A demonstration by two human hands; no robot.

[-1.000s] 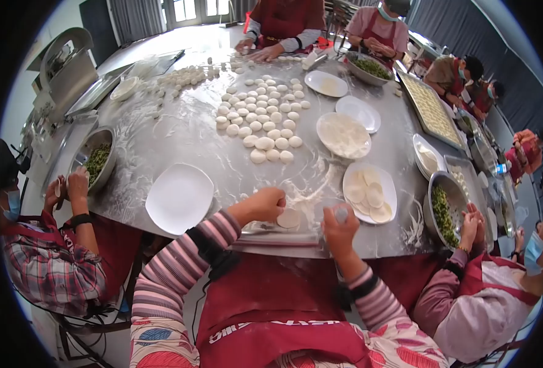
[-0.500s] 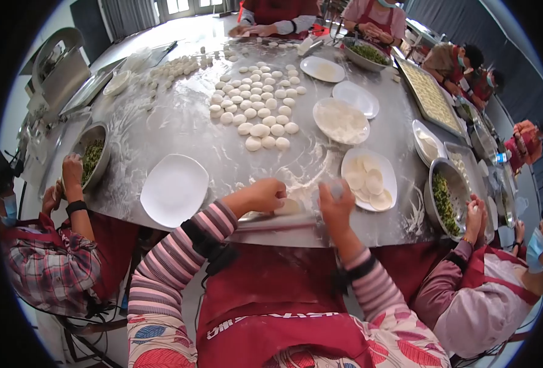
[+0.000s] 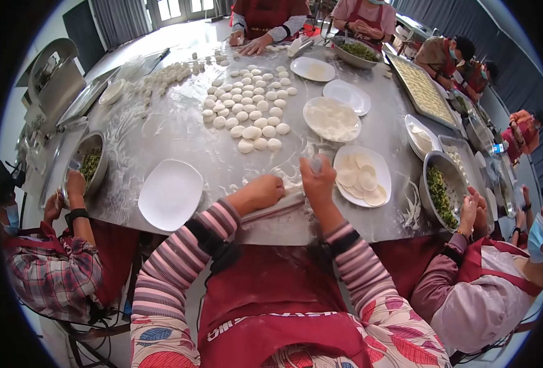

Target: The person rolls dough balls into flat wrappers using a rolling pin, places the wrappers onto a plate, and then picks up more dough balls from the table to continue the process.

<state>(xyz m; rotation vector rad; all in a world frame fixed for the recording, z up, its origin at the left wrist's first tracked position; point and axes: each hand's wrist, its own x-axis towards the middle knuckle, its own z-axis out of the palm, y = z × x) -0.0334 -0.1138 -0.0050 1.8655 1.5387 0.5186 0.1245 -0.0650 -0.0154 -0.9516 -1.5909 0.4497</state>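
My right hand (image 3: 318, 179) is closed round one end of a rolling pin (image 3: 276, 207); its grey tip pokes out above the fingers. The pin slants down to the left, past my left hand, near the table's front edge. My left hand (image 3: 262, 192) is curled, with its fingertips at the edge of a pale dough wrapper (image 3: 292, 185), mostly covered by hand and pin. Right of my right hand, a white plate (image 3: 382, 171) bears several thin round wrappers (image 3: 367, 178). Beyond my hands, many flattened dough pieces (image 3: 254, 115) lie on the floured steel table (image 3: 179, 138).
A bare white plate (image 3: 171, 193) lies left of my left arm. A flour plate (image 3: 331, 119) stands beyond the wrappers. Bowls of green filling stand left (image 3: 102, 161) and right (image 3: 428, 199), each with a co-worker's hands beside it. A tray (image 3: 423, 92) of small pieces sits back right.
My right hand has swung left and away from me with the pin, closer to my left hand. My left hand has barely moved. Across the table, a co-worker's hands have moved apart.
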